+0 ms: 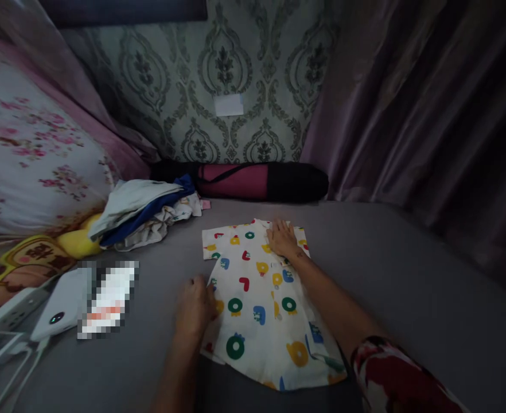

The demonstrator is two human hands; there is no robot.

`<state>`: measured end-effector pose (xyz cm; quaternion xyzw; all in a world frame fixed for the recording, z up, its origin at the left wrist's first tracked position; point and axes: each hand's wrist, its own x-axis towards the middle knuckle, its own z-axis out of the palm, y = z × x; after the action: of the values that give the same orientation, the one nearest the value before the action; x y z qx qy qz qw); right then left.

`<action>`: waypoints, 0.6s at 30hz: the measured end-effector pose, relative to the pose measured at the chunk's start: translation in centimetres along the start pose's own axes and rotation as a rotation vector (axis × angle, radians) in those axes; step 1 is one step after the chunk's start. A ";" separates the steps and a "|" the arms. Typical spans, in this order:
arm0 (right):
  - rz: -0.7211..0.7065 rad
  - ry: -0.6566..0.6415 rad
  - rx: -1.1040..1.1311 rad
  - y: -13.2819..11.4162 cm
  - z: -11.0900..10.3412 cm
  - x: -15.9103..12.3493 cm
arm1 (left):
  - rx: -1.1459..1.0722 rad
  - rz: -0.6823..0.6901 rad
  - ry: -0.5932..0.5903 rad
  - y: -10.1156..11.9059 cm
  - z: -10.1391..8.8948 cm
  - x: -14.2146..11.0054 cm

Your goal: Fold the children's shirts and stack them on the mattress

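Garment: white short-sleeved cloth shirt (246, 315) printed with red, green, blue and yellow letter-like figures, lying spread in the lower centre of the frame, its collar end toward the top and its hem toward the bottom.
Right hand: the right hand (282, 238) rests palm down on the shirt near the collar, fingers extended, the forearm crossing from the lower right.
Left hand: the left hand (195, 304) is at the shirt's left edge, fingers curled; whether it pinches the cloth, I cannot tell.
Sleeve: red, white and black patterned fabric sleeve (397, 373), on the right arm at lower right.
Bedding: flat grey sheet (416, 275) under the shirt.
Clothes: heap of pale, blue and white printed clothing (143, 215), left of centre.
Electrics: white rounded-rectangular device (63, 301) and white plastic power strip (14, 312), lower left.
Bag: long black and dark-pink cylindrical fabric bag (240, 182), behind the shirt, mid-frame.
Backdrop: grey-green damask-patterned wall (225, 57), upper centre; purplish draped curtain (373, 109), upper right.
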<state>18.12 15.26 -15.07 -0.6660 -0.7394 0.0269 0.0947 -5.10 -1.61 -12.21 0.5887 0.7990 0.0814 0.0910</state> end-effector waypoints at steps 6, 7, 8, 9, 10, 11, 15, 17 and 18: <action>-0.104 -0.198 0.029 -2.2 -0.2 1.1 | -0.097 -0.053 -0.149 0.1 -0.5 -0.2; -0.105 -0.182 0.027 -2.5 -0.4 1.3 | -0.102 -0.060 -0.158 0.1 -0.6 -0.2; -0.122 -0.156 0.028 -2.8 -0.4 1.4 | -0.102 -0.065 -0.160 0.1 -0.6 -0.1; -0.150 -0.133 0.032 -3.2 -0.4 1.6 | -0.102 -0.069 -0.158 0.1 -0.6 -0.1; -0.182 -0.120 0.039 -3.5 -0.3 1.7 | -0.101 -0.074 -0.154 0.0 -0.7 -0.1; -0.209 -0.121 0.044 -3.7 -0.2 1.7 | -0.102 -0.078 -0.152 -0.1 -0.7 0.0; -0.202 -0.200 0.039 -4.5 0.3 1.8 | -0.113 -0.087 -0.167 -0.3 -1.0 0.0; -0.198 -0.160 0.014 -5.1 0.0 1.9 | -0.107 -0.085 -0.176 -0.3 -1.2 -0.1; -0.207 -0.117 0.005 -5.7 -0.3 2.0 | -0.099 -0.083 -0.178 -0.3 -1.3 -0.2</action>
<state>12.44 16.56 -13.67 -0.5831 -0.8085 0.0574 0.0553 -5.63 -1.90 -10.99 0.5549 0.8064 0.0644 0.1941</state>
